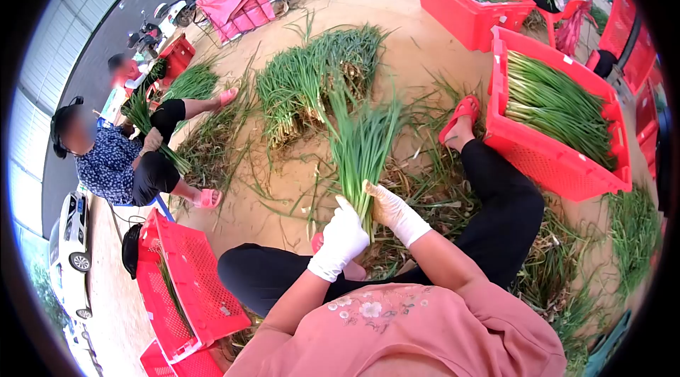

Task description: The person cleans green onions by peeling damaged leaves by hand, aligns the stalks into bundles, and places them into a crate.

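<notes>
A bunch of green onions stands leaf-end away from me, held in front of my lap. My left hand, in a white glove, is closed around the pale stem ends from the left. On the right side my right hand, its glove stained yellowish at the fingers, grips the same stems. The leaf tips are slightly blurred. Beyond them a large heap of green onions lies on the ground. Loose leaves and peelings are scattered between my feet.
A red crate filled with green onions stands at my right, with another red crate behind it. Red crates also stand at my left. A seated co-worker holds green onions at the left. More people sit farther back.
</notes>
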The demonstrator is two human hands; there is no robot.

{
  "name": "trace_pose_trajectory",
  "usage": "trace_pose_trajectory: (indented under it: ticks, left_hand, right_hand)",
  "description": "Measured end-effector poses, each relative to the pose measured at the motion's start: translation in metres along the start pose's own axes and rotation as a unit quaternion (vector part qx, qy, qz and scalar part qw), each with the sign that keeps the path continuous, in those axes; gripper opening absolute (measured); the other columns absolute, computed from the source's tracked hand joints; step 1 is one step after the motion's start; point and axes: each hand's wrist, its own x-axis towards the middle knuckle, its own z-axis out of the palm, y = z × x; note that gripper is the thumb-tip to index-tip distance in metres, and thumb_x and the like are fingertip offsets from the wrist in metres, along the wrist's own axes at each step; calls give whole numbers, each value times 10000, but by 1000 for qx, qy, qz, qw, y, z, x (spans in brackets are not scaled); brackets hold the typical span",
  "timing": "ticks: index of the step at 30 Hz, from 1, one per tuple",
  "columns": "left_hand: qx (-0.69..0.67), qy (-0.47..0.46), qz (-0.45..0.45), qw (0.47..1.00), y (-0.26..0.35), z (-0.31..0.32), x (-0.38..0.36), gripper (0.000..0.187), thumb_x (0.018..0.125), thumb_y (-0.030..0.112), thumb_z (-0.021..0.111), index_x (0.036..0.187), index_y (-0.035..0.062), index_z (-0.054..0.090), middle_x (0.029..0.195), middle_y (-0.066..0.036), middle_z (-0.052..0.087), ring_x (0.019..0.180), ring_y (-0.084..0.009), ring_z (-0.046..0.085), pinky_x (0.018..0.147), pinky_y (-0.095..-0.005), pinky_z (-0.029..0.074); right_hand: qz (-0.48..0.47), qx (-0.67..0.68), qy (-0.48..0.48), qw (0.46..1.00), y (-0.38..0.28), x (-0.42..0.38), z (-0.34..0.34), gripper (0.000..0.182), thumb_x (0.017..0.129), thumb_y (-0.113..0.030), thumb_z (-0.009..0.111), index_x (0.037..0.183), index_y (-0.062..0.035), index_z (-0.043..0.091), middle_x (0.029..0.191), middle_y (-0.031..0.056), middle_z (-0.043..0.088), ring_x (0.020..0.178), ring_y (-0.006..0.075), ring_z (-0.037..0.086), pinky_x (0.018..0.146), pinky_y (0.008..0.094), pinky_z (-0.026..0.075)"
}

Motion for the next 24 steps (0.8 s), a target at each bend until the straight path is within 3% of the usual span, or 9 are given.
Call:
trace_pose_trajectory:
  ticks: [5, 7, 9, 11, 12, 13, 16, 21, 24]
  left_hand:
    - [120, 63, 72, 988, 16, 30, 4, 805, 682, 128, 575, 1309, -178, 172, 1234, -331, 387, 1086, -415, 491, 798, -425, 492]
    - [120, 9, 100, 988, 28, 18, -5, 855, 677, 144, 595, 1337, -143, 134, 1348, -354, 224, 1247, -464, 295, 937, -435, 418]
    - [13, -25, 92, 995, 18, 16, -1, 979, 686, 191, 662, 1374, -103, 31, 1394, -352, 133, 1315, -418, 201, 1017, -406, 335]
    - [-372, 85, 122, 916, -1, 30, 9, 1094, 643, 177, 742, 1371, -99, -28, 1424, -314, 59, 1340, -388, 140, 1043, -396, 287]
    - [-393, 76, 34, 916, 1, 18, 10, 1196, 602, 182, 808, 1367, -100, -66, 1442, -283, 44, 1346, -303, 157, 1057, -351, 260]
    - [-450, 62, -12, 891, -8, 26, 17, 1143, 597, 177, 820, 1379, -77, 27, 1387, -245, 258, 1237, -277, 370, 999, -342, 347]
    - [-576, -81, 3, 813, -21, 31, 19, 833, 582, 122, 819, 1254, -9, 345, 1053, -92, 570, 917, -161, 572, 813, -296, 478]
    - [-451, -55, 17, 891, -39, 2, -4, 449, 603, 95, 688, 1000, -24, 513, 809, -85, 603, 678, -169, 590, 616, -304, 492]
    - [-399, -169, -77, 898, -55, -55, -49, 497, 615, 79, 652, 1083, 9, 502, 775, -93, 602, 670, -183, 593, 620, -306, 491]
  right_hand:
    - [11, 138, 86, 987, 20, 0, -21, 348, 765, -213, 681, 1047, -36, 581, 975, 96, 634, 910, 236, 596, 871, 400, 463]
    - [43, 209, 73, 974, 15, -6, -18, 273, 753, -146, 647, 996, -27, 610, 928, 110, 645, 847, 246, 610, 827, 395, 488]
    - [44, 213, 77, 973, 11, -11, -7, 271, 737, -134, 652, 983, -25, 616, 912, 106, 653, 843, 243, 619, 817, 387, 497]
    - [33, 193, 73, 978, 4, -10, 3, 204, 738, -125, 665, 918, -42, 618, 864, 91, 651, 772, 231, 628, 777, 381, 515]
    - [38, 146, 60, 987, 1, -12, -2, 302, 724, -135, 667, 998, -21, 611, 929, 122, 654, 880, 246, 627, 832, 386, 497]
    - [16, 124, 74, 989, 4, -11, -4, 275, 724, -119, 686, 971, -25, 608, 879, 94, 651, 796, 221, 628, 789, 365, 512]
    - [-5, 82, 56, 995, 11, -9, -2, 326, 720, -134, 714, 1009, -40, 596, 902, 76, 642, 804, 205, 624, 769, 348, 506]
    - [-40, 69, -15, 997, -5, -23, 32, 578, 696, -211, 758, 1186, -37, 506, 1121, 99, 581, 1041, 275, 545, 955, 436, 394]
    - [-37, 140, -55, 988, -17, -18, 35, 584, 701, -265, 759, 1185, -50, 513, 1145, 107, 576, 1063, 297, 537, 946, 462, 399]
